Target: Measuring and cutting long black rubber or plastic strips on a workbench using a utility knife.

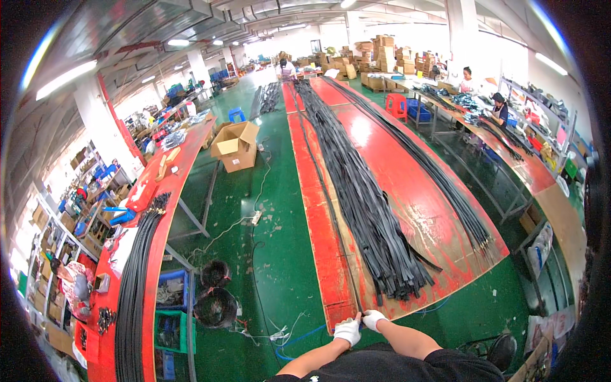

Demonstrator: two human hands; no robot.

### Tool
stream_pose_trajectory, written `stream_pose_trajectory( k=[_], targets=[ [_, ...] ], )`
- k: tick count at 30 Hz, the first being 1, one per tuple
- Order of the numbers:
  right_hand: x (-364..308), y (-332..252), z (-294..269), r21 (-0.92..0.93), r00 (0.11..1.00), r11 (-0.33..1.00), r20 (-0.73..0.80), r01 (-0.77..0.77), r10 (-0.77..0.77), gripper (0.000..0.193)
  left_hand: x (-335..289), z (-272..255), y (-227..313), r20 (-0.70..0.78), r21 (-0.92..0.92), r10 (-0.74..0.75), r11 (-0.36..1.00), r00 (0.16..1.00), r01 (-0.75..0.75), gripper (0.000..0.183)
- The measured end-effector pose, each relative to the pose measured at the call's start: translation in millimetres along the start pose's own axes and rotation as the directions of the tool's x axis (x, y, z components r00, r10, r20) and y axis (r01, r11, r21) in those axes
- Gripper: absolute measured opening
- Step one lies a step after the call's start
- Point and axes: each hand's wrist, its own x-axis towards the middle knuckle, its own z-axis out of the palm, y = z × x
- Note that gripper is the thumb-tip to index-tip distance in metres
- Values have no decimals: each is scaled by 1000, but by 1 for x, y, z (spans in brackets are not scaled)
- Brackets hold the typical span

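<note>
A long red table [407, 184] stretches away from me. My left hand [347, 330], in a white glove, is closed at the table's near edge around the near end of a thin black strip [345, 267]. Right beside it, my right hand [373, 320], also gloved in white, pinches at the same end. The fingertips are small and partly hidden. From my hands the strip runs far up the table's left side. To its right lies a thick bundle of flat black strips [356, 191], apart from my hands.
Thinner black cables [439, 184] lie along the table's right side. On the left, another red table [167, 216] bears a black cable bundle [135, 286]. An open cardboard box [237, 153], black buckets [216, 307] and a white cord [223, 230] are on the green floor. People sit at side tables.
</note>
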Motion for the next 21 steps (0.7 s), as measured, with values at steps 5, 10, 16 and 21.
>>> stream_pose_trajectory(
  k=[5,10,16,21],
  targets=[
    [-6,-11,0,38,1000,999,26,-6,5,41,-2,-2,-4,25,5,-13,1000,1000,13,78],
    [-11,-16,-5,76,999,997,33,-14,11,42,-2,-1,-4,19,4,-9,1000,1000,9,79],
    [-24,-32,-14,55,998,998,43,-40,38,41,-5,-2,-4,-5,0,-18,1000,1000,18,73],
    [-26,-31,-20,43,999,998,29,-47,46,40,-2,0,0,-34,-4,-3,1000,999,3,70]
  ],
)
